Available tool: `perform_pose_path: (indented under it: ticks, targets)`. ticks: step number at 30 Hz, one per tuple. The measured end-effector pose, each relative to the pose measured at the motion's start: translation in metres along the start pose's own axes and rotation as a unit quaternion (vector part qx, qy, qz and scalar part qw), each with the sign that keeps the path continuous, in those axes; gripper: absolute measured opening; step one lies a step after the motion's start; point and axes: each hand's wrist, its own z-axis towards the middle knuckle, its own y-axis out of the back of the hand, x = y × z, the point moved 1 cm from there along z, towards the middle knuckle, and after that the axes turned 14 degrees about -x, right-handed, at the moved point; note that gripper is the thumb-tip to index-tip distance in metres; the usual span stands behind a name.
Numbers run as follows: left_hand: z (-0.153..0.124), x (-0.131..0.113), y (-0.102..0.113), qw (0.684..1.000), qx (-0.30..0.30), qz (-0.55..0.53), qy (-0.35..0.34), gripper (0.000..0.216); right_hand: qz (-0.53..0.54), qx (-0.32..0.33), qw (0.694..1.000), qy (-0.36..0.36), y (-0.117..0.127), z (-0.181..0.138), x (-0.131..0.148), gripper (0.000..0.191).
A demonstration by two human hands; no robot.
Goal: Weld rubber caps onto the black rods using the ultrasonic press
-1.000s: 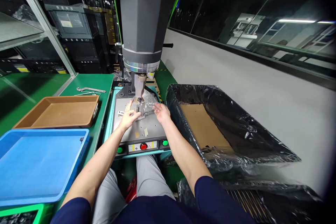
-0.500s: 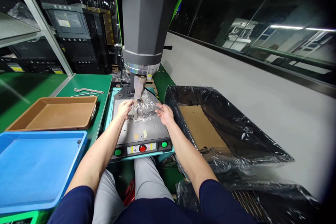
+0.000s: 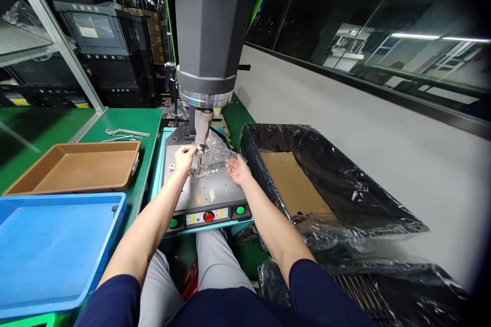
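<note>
My left hand (image 3: 184,159) is at the left side of a small metal fixture (image 3: 198,166) under the press head. Its thumb and forefinger are pinched close beside a small dark piece (image 3: 201,148) on top of the fixture; what lies between the fingertips is too small to make out. Crumpled clear plastic film (image 3: 219,149) spreads behind and to the right of the fixture. At the film's right edge my right hand (image 3: 238,168) is turned partly palm up, its fingers loosely curled and apart. The pale metal tool (image 3: 202,127) of the press hangs just above the fixture.
Green buttons and a red button (image 3: 208,216) line the machine's front. A brown tray (image 3: 76,184), a blue tray (image 3: 57,245) and a wrench (image 3: 128,133) lie left. At right stands a bin lined with black plastic (image 3: 356,189), with cardboard (image 3: 295,184) inside.
My left hand has moved slightly up and right, its fingertips now at the dark piece. My right hand has loosened and turned more palm up beside the film. A small light-coloured piece shows left of my left hand.
</note>
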Motion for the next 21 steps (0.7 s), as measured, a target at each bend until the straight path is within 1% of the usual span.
perform_pose_path:
  ticks: [4,7,13,15,19,21]
  targets:
    - [-0.002,-0.003,0.001,1.0,-0.008,-0.007,0.014,0.026,0.02,-0.007,0.999,-0.026,0.002,-0.005,0.0,0.045]
    - [-0.004,-0.005,0.002,0.999,-0.023,-0.002,0.028,0.031,0.026,-0.015,0.999,-0.035,0.005,-0.008,-0.001,0.05]
    - [-0.005,-0.004,0.006,0.998,-0.032,0.02,0.05,0.038,0.012,-0.031,0.999,-0.041,0.013,-0.009,-0.005,0.049]
    - [-0.007,-0.005,0.008,0.997,-0.033,0.024,0.062,0.039,0.021,-0.033,0.998,-0.046,0.015,-0.008,-0.006,0.045]
    - [-0.013,-0.009,0.009,0.995,-0.04,0.025,0.085,0.039,0.038,-0.048,0.997,-0.046,0.015,-0.007,-0.003,0.03]
    - [-0.014,-0.01,0.01,0.994,-0.043,0.03,0.092,0.039,0.029,-0.058,0.997,-0.042,0.015,-0.009,0.0,0.033]
